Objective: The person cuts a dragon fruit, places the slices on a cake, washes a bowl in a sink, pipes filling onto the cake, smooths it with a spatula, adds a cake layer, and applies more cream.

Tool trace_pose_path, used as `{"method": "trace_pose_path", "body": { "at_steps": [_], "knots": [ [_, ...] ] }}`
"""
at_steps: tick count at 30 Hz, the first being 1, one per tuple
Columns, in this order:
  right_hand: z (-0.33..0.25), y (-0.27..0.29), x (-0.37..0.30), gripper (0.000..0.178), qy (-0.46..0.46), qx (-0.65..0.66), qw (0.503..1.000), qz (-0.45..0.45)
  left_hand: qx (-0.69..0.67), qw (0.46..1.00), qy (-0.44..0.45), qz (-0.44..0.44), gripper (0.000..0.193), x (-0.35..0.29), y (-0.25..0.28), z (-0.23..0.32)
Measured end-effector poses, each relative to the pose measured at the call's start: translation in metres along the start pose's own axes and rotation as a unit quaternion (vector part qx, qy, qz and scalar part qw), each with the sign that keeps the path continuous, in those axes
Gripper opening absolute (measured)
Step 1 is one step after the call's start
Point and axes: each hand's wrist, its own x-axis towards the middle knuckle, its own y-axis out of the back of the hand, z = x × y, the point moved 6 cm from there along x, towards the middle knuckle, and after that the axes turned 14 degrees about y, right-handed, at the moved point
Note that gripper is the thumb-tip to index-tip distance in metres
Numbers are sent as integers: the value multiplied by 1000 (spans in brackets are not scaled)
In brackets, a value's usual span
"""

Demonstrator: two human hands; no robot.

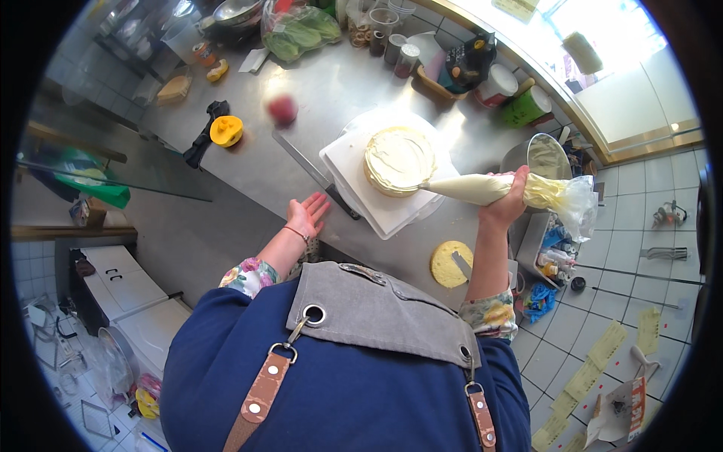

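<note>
My right hand [506, 202] is wrapped round a piping bag [461, 189] filled with pale cream. Its tip points left and meets the near edge of a round cake [400, 160] topped with cream. The cake rests on a white square board [348, 160] on the steel counter. My left hand [307, 216] is held palm up with its fingers apart, holding nothing, near the counter's front edge. A long knife [310, 169] with a black handle lies between that hand and the board. Near my right forearm sits a bare round sponge layer [449, 264], with a metal blade partly across it.
A metal bowl [547, 156] stands right of the cake. Behind it are a green tub [529, 106], a white tub [497, 84] and a dark bottle [472, 59]. A red fruit [282, 109], a yellow round object [226, 131] and bagged green vegetables [299, 34] lie at the left and back.
</note>
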Motion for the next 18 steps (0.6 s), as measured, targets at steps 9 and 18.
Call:
{"method": "trace_pose_path", "body": {
  "at_steps": [9, 18],
  "knots": [
    [3, -1, 3, 16, 0, -28, 999, 25, 24, 985, 39, -166, 68, -5, -47, -33],
    [5, -3, 9, 19, 1, -21, 999, 36, -38, 981, -45, -186, 79, 21, -34, 12]
  ]
}}
